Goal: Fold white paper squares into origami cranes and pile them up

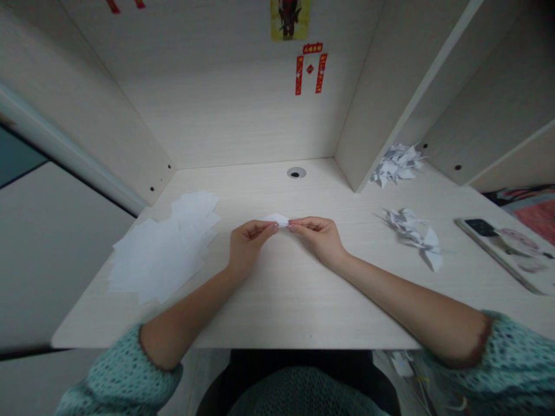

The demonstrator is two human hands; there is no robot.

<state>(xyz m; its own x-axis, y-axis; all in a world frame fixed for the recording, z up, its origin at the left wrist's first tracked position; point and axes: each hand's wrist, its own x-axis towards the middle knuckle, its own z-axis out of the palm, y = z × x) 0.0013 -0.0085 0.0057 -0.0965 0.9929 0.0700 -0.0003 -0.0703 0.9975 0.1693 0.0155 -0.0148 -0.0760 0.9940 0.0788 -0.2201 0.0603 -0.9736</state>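
Both my left hand (248, 238) and right hand (318, 234) pinch the small white folded paper (277, 219); uneven pull might tear it.

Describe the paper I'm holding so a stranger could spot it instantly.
On the pale desk, find where the left hand and right hand meet. The small white folded paper is pinched between their fingertips. Flat sheets at left and folded heaps at right lie untouched.
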